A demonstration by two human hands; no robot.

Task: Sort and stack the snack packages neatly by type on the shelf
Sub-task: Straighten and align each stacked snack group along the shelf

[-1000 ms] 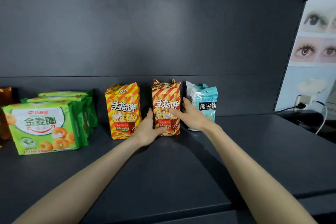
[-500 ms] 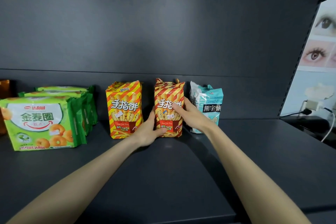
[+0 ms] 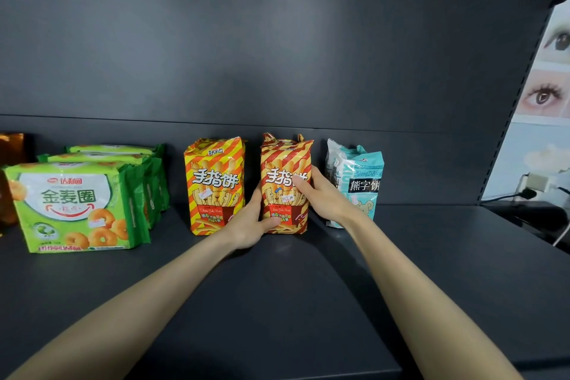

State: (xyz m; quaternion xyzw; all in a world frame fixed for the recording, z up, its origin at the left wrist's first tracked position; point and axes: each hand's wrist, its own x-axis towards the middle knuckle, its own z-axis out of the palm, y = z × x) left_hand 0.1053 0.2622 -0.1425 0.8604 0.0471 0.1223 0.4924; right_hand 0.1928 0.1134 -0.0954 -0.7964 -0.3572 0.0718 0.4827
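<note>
Left hand [image 3: 246,222] and right hand [image 3: 327,197] each close their grip round the red-striped bag [image 3: 285,157]; shoved toward 3 o'clock, it could topple the blue bag [image 3: 364,163].

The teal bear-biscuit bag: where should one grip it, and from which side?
Probably across its two sides at mid-height, coming from the front right. The teal bear-biscuit bag stands upright with bare shelf to its right; the right hand, holding the orange-striped finger-biscuit bag, blocks its left. Its crumpled top seems a weaker hold.
</note>
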